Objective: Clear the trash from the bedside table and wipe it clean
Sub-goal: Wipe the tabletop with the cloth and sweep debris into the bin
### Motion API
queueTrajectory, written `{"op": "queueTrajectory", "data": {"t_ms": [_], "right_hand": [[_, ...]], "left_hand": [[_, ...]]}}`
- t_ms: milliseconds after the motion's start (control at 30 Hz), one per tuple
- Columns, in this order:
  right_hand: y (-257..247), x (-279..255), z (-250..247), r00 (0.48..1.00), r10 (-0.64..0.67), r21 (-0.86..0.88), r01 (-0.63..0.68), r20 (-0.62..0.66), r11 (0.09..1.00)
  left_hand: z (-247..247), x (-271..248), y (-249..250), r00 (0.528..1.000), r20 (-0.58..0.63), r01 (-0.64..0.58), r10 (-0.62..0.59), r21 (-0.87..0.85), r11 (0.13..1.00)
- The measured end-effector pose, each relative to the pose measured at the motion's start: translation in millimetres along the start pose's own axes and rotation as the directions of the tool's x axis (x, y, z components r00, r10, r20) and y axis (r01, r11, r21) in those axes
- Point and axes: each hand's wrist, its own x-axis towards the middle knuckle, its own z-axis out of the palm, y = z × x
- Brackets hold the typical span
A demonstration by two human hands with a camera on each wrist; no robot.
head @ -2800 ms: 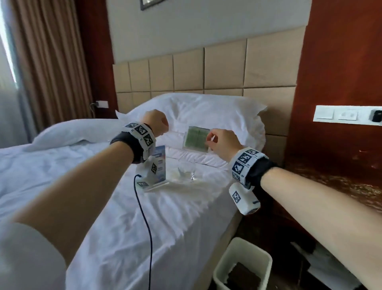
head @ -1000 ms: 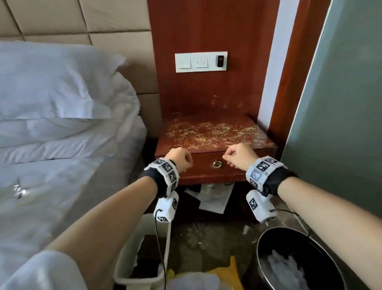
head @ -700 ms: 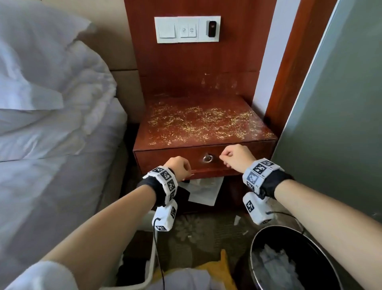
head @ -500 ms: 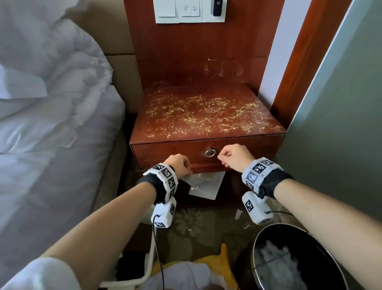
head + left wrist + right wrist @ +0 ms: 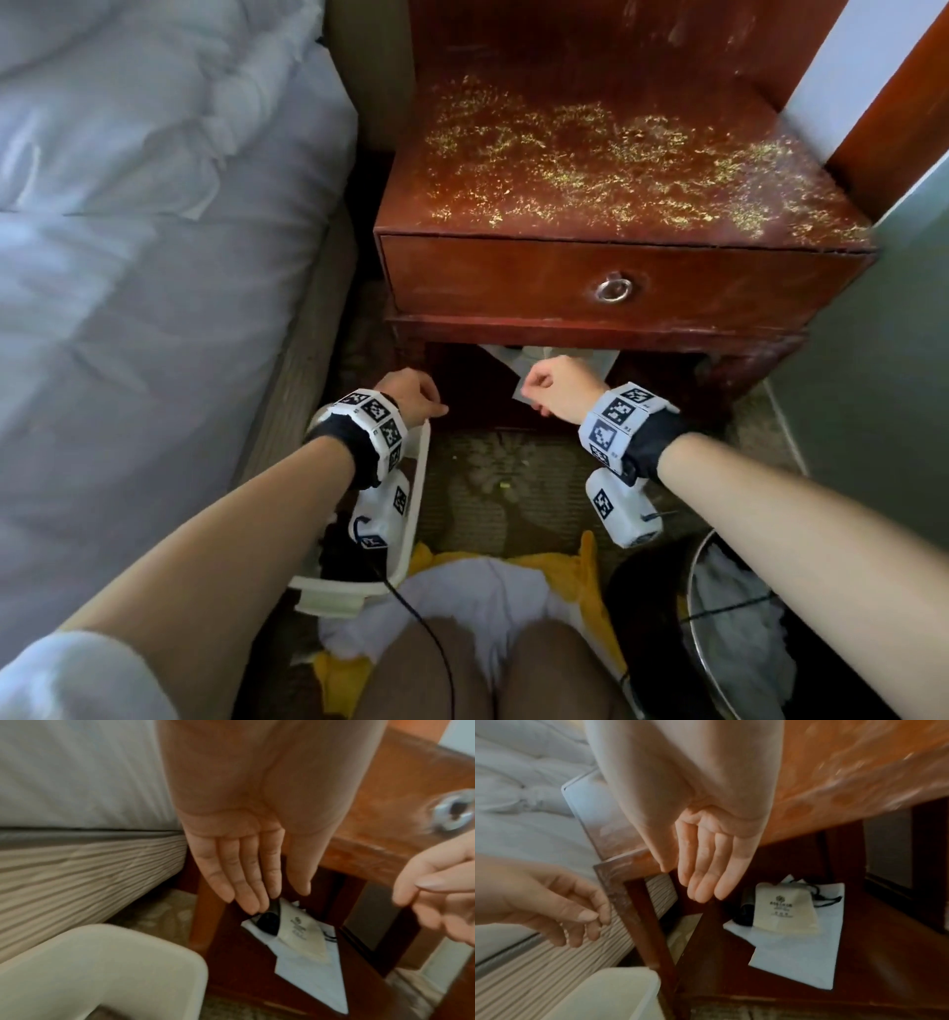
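Observation:
The red-brown bedside table [image 5: 513, 277] has fine yellow-green crumbs [image 5: 590, 154] scattered over its top. Its drawer is closed, with a metal ring pull [image 5: 613, 290]. On the low shelf under it lie a cream printed pouch [image 5: 782, 912], a black object [image 5: 268, 923] and a white bag [image 5: 798, 959]. My left hand [image 5: 411, 398] hangs in front of the table's left leg, fingers relaxed and holding nothing [image 5: 257, 894]. My right hand [image 5: 557, 385] hovers before the shelf opening, loosely curled and holding nothing [image 5: 698, 882].
A white plastic bin [image 5: 416, 493] stands on the floor between the bed [image 5: 128, 257] and the table, under my left wrist. A black bin [image 5: 698, 642] with white paper inside stands at lower right. A yellow cloth [image 5: 560, 570] and a white cloth [image 5: 462, 586] lie by my knees.
I turned from the bed to the bedside table and came down lower. Both hands dropped from the drawer front to below the table, in front of the low shelf.

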Motion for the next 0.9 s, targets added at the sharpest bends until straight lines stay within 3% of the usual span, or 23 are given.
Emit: {"op": "queueTrajectory", "data": {"t_ms": [133, 267, 400, 567, 667, 900], "right_hand": [[-13, 23, 50, 0.989, -0.035, -0.04, 0.041, 0.143, 0.998], [-27, 44, 90, 0.98, -0.047, -0.046, 0.057, 0.194, 0.997], [-31, 65, 125, 0.969, -0.055, -0.033, 0.065, 0.242, 0.997], [-22, 85, 150, 0.973, -0.053, -0.038, 0.064, 0.226, 0.997], [-13, 96, 159, 0.98, -0.03, -0.066, 0.044, 0.199, 0.997], [8, 111, 170, 0.989, 0.006, -0.026, -0.002, 0.151, 1.0]], "left_hand": [[11, 4, -61, 0.991, -0.019, 0.134, -0.135, -0.049, 0.99], [20, 16, -117, 0.964, -0.021, 0.261, -0.266, -0.141, 0.955], [35, 28, -151, 0.929, 0.032, 0.369, -0.368, -0.08, 0.926], [61, 43, -180, 0.892, 0.117, 0.451, -0.437, -0.146, 0.88], [76, 48, -195, 0.87, 0.112, 0.493, -0.481, -0.237, 0.837], [109, 58, -213, 0.806, 0.165, 0.592, -0.569, -0.266, 0.761]]}}
